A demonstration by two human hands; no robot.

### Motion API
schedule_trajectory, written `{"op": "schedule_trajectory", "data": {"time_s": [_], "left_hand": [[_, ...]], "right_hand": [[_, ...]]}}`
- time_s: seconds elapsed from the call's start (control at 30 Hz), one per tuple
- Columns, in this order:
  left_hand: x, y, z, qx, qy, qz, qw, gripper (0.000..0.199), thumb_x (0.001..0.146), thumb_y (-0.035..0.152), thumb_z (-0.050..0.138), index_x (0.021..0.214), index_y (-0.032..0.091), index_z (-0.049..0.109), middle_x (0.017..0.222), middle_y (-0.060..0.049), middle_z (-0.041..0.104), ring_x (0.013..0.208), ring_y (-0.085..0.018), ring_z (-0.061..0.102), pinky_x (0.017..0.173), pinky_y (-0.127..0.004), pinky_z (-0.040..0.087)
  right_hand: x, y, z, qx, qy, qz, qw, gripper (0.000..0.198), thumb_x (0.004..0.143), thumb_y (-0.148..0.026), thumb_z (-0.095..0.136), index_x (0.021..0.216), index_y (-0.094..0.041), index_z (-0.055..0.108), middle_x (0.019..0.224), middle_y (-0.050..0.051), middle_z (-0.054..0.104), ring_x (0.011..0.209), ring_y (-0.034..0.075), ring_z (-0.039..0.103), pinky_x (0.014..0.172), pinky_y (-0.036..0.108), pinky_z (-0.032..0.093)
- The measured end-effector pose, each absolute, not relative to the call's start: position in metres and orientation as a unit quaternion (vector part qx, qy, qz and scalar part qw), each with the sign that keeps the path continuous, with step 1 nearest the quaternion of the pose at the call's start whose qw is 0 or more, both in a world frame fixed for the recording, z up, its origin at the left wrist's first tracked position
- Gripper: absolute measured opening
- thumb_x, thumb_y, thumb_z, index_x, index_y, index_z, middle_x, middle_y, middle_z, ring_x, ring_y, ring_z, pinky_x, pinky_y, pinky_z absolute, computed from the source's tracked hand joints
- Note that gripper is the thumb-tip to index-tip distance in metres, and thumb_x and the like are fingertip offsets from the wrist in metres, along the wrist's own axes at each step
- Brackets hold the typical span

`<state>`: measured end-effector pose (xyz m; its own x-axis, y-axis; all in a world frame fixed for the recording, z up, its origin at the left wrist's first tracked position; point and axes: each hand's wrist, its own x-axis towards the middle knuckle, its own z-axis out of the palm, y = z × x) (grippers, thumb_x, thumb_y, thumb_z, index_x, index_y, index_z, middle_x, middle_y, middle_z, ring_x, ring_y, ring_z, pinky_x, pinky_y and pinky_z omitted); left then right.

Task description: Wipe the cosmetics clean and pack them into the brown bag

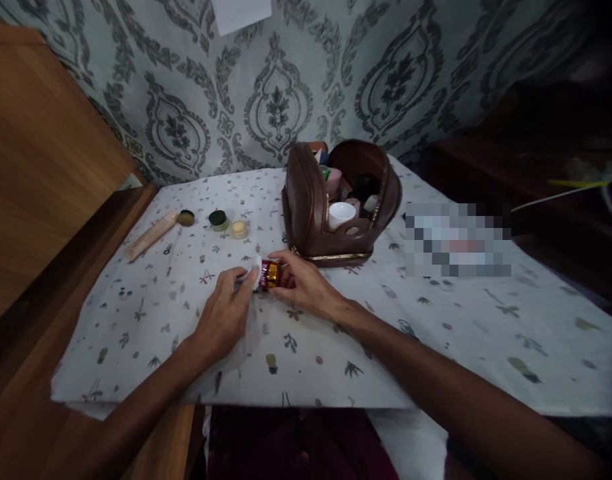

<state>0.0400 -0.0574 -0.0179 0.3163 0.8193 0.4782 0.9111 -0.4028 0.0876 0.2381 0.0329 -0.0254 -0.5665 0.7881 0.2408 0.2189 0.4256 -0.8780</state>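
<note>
In front of the brown bag, my right hand (306, 283) holds a small dark red and gold container (269, 273) between thumb and fingers. My left hand (229, 303) pinches a piece of white tissue or cloth (257, 269) against the container's left end. Both hands are close together, low over the patterned tablecloth (306, 360). The brown leather toiletry bag (306, 200) stands unzipped just behind my right hand. A white round cup or lid (341, 215) and several small items show inside it. The underside of the red container is hidden.
To the left lie a beige tube (151, 237) with a dark round cap or brush end (186, 217), a small dark-lidded jar (218, 220) and a small yellow jar (239, 229). A blurred-out flat item (459, 240) lies right of the bag. Wooden furniture (46, 133) borders the left.
</note>
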Motion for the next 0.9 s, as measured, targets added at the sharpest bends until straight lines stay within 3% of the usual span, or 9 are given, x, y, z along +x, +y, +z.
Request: {"op": "schedule_trajectory", "data": {"time_s": [0.17,0.4,0.57,0.77,0.9], "left_hand": [[0.0409,-0.0596,-0.0209,-0.822,-0.505,-0.227,0.135,0.059,0.097,0.008,0.033,0.153,0.026,0.03,0.123,-0.013,0.053,0.114,-0.026,0.054,0.089,-0.041,0.054],[0.0383,-0.0552,-0.0199,-0.803,-0.541,-0.224,0.109,0.06,0.096,0.011,0.036,0.154,0.025,0.029,0.124,-0.016,0.049,0.114,-0.029,0.053,0.087,-0.043,0.055],[0.0437,-0.0602,-0.0226,-0.825,-0.501,-0.221,0.138,0.063,0.095,0.006,0.032,0.155,0.025,0.026,0.122,-0.014,0.052,0.112,-0.026,0.054,0.087,-0.04,0.055],[0.0373,-0.0527,-0.0211,-0.803,-0.546,-0.218,0.094,0.058,0.097,0.013,0.035,0.153,0.025,0.029,0.125,-0.015,0.048,0.114,-0.028,0.052,0.087,-0.042,0.055],[0.0371,-0.054,-0.0213,-0.806,-0.542,-0.222,0.079,0.057,0.097,0.013,0.034,0.153,0.024,0.03,0.126,-0.015,0.049,0.115,-0.027,0.052,0.087,-0.041,0.054]], "right_hand": [[0.2376,0.0331,-0.025,-0.334,-0.766,0.45,0.317,0.04,0.078,-0.032,0.073,0.111,-0.02,0.054,0.07,-0.006,0.059,0.06,0.013,0.056,0.058,0.025,0.045],[0.2392,0.0335,-0.0258,-0.335,-0.789,0.38,0.347,0.031,0.089,-0.037,0.065,0.113,-0.018,0.058,0.101,0.006,0.064,0.074,0.016,0.059,0.066,0.029,0.048],[0.2398,0.0337,-0.0245,-0.33,-0.795,0.365,0.355,0.037,0.096,-0.038,0.056,0.127,-0.019,0.054,0.103,0.007,0.066,0.081,0.019,0.06,0.075,0.033,0.049],[0.2365,0.0328,-0.0268,-0.323,-0.801,0.36,0.353,0.047,0.079,-0.022,0.073,0.124,-0.021,0.057,0.11,0.007,0.065,0.083,0.019,0.062,0.076,0.032,0.05],[0.2351,0.0313,-0.0281,-0.348,-0.782,0.375,0.356,0.043,0.08,-0.023,0.071,0.121,-0.02,0.058,0.098,0.004,0.066,0.072,0.016,0.06,0.071,0.03,0.049]]}}
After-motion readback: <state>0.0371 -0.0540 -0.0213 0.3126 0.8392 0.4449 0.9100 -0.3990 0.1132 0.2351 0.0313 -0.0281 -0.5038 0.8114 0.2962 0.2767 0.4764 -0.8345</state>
